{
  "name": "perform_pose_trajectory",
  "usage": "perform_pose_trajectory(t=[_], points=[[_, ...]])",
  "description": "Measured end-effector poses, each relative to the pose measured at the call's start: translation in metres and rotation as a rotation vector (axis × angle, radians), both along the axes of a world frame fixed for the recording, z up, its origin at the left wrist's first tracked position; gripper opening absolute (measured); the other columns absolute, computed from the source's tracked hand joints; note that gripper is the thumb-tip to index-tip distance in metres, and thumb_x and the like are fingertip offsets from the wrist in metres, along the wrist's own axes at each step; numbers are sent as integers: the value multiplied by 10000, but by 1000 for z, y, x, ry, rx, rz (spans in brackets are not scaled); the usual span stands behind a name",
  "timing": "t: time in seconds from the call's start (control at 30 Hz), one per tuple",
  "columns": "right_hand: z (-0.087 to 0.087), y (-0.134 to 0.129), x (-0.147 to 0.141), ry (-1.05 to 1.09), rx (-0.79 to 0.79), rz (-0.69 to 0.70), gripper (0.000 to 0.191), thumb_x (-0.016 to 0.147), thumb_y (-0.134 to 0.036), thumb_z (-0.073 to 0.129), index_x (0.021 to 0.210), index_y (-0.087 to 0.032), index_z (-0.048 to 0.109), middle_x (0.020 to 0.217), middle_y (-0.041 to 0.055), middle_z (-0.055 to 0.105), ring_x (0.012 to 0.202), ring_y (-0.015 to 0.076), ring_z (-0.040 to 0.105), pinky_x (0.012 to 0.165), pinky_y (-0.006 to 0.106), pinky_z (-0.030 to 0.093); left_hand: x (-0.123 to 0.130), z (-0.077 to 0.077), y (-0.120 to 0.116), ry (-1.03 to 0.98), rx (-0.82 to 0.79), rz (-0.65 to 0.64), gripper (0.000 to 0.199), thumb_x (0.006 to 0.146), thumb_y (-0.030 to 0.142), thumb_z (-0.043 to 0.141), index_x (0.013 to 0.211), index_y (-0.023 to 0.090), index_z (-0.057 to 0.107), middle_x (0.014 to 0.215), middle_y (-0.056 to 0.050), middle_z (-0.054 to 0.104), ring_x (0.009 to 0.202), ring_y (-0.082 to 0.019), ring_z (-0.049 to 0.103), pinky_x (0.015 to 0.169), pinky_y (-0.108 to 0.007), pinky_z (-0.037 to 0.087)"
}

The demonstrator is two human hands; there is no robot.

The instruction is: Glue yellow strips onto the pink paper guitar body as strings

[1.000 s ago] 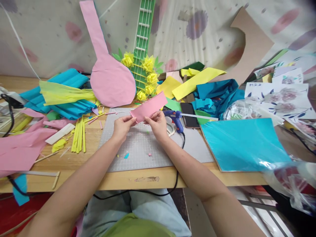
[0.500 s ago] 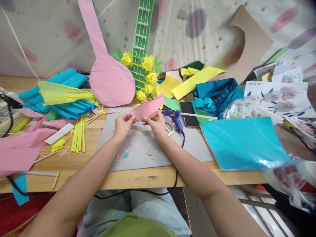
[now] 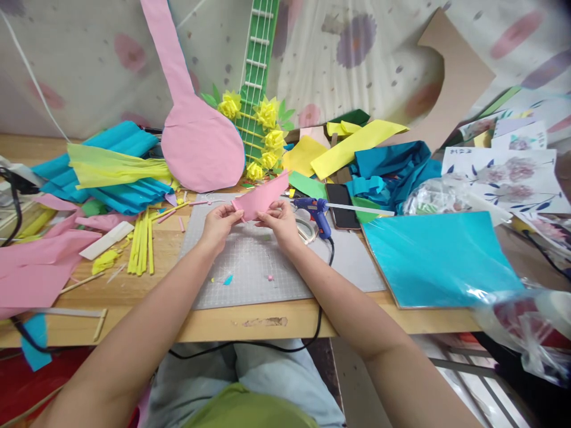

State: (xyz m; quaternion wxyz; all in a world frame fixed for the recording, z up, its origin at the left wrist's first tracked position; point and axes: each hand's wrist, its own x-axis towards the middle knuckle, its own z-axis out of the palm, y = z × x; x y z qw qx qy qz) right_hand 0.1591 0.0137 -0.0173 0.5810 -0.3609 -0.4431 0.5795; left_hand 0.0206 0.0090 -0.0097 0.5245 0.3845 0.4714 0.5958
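A strip of pink crepe paper [image 3: 260, 197] is held up over the grey cutting mat [image 3: 250, 285], pinched at its lower edge by both hands. My left hand [image 3: 219, 226] grips its left end between thumb and fingers. My right hand [image 3: 280, 223] pinches it further right, and the free right end rises past the fingers. Just right of that hand lies a blue glue gun [image 3: 316, 213] with a long white glue stick in its back. A roll of tape [image 3: 306, 229] is partly hidden behind my right hand. Small paper scraps lie on the mat.
Behind stand a pink paper-covered lute shape [image 3: 203, 148] and a green stringed instrument [image 3: 256, 65] with yellow paper flowers. Yellow paper sticks [image 3: 141, 246] and crepe paper lie left. A phone [image 3: 342, 206] and a turquoise sheet [image 3: 441, 258] are right. The gun's black cord hangs over the table edge.
The pink strip has bent more along its length, and its free right end has shifted left. Both hands have moved slightly left, still pinching the strip.
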Motion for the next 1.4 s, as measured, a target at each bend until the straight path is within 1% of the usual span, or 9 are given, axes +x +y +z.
perform_pose_trajectory(t=[0.2,0.3,0.53,0.67,0.97,1.2,1.3,1.37,1.4], points=[[-8,2,-6,-16,25,26,864,458,-269,783,1116,-270,223,746,-79,601,643,117,626,659,295,529,6,3,-3,-18,1,-10,298,463,274,757,650,121,583,602,4,601,569,-97,554,690,-285,463],[-10,1,-9,-105,70,41,904,507,-291,759,1200,-270,178,717,-72,605,614,131,625,631,295,519,11,3,-5,-26,-15,11,302,457,266,760,642,128,565,597,15,589,558,-92,546,687,-288,461],[-9,0,-10,-216,140,-51,830,563,-254,725,1223,-243,221,647,-72,590,554,120,587,544,248,489,15,-2,-5,-45,-13,45,282,461,235,757,632,134,556,591,29,583,559,-77,534,639,-237,430],[-10,0,-10,-268,121,-72,800,562,-232,718,1215,-232,255,592,-88,556,521,121,576,519,243,483,16,-3,-5,-49,-7,40,284,464,235,759,629,137,550,575,29,582,541,-77,528,614,-228,418],[-7,3,-4,-202,78,-36,739,547,-265,723,1131,-240,272,618,-90,586,549,121,613,547,248,511,14,4,-10,-82,-47,-35,293,487,291,757,717,139,659,661,-12,641,614,-109,575,697,-268,448],[-10,6,-2,-327,76,32,697,581,-292,702,1152,-234,307,599,-95,581,533,116,606,559,264,504,7,3,-6,-8,-46,58,241,468,292,757,628,140,660,607,-15,635,577,-113,569,670,-272,450],[4,3,19,-512,112,75,550,596,-318,690,1076,-226,437,674,-51,622,600,118,609,567,258,487,-3,5,-2,38,-117,155,246,508,315,735,663,141,655,615,-23,641,570,-126,587,613,-260,440],[24,-4,45,-720,131,208,350,601,-339,682,896,-200,558,680,-20,633,614,122,600,565,246,467,-11,5,0,65,-179,192,252,530,325,719,693,145,650,636,-32,653,567,-142,601,559,-248,427],[35,-8,61,-863,109,335,286,601,-363,681,812,-190,593,688,-2,640,619,126,597,560,239,455,-14,5,1,73,-198,199,254,534,324,715,703,147,647,639,-33,657,564,-149,606,538,-242,419]])
